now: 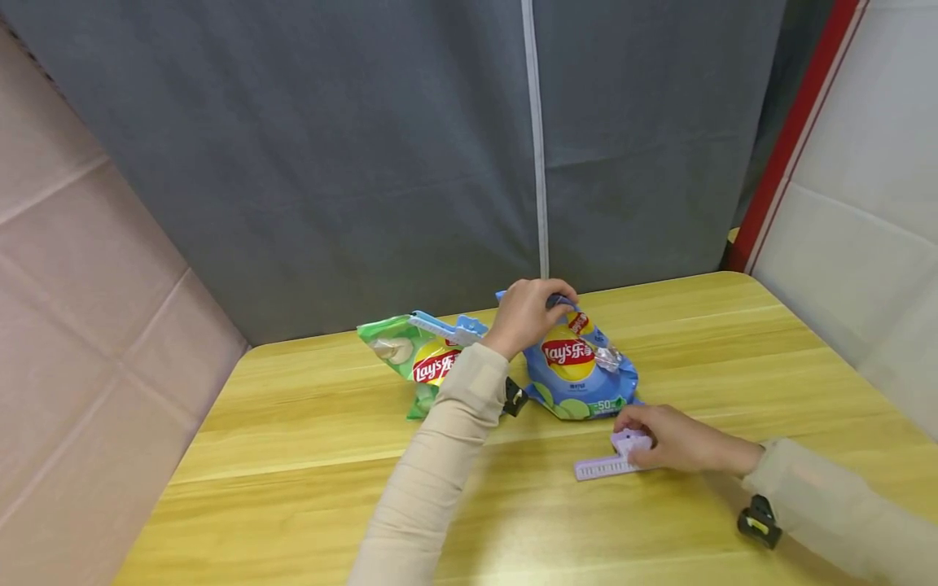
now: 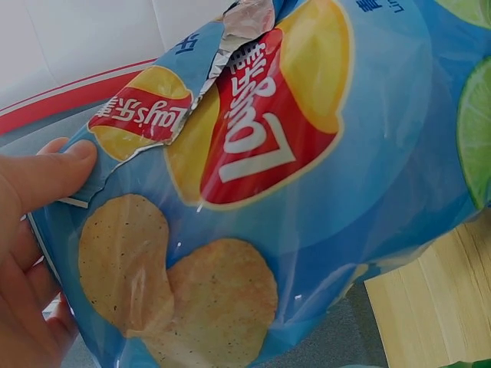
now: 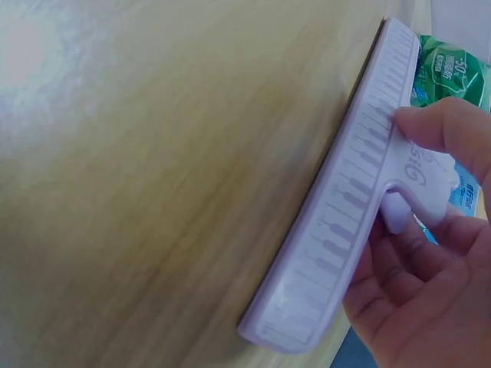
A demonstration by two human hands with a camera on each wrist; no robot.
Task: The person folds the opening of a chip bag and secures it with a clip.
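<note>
My left hand [image 1: 523, 316] pinches the folded top edge of a blue Lay's chip bag [image 1: 567, 382], which stands propped on the table. In the left wrist view the thumb lies over the torn, folded-down flap of the blue bag [image 2: 383, 146], and the other fingers are behind it. My right hand [image 1: 681, 439] holds a light purple bag clip [image 1: 602, 468] low over the table, in front of the bag. Piano keys are printed along the clip [image 3: 349, 203]; the thumb presses its handle side, fingers curled underneath. Whether the clip touches the table is unclear.
A green Lay's bag [image 1: 399, 350] stands left of the blue one, partly behind my left forearm. A light blue clip [image 1: 437, 326] sits along its top. Behind the wooden table [image 1: 308, 472] hangs a grey curtain [image 1: 352, 163]; pale panels flank both sides.
</note>
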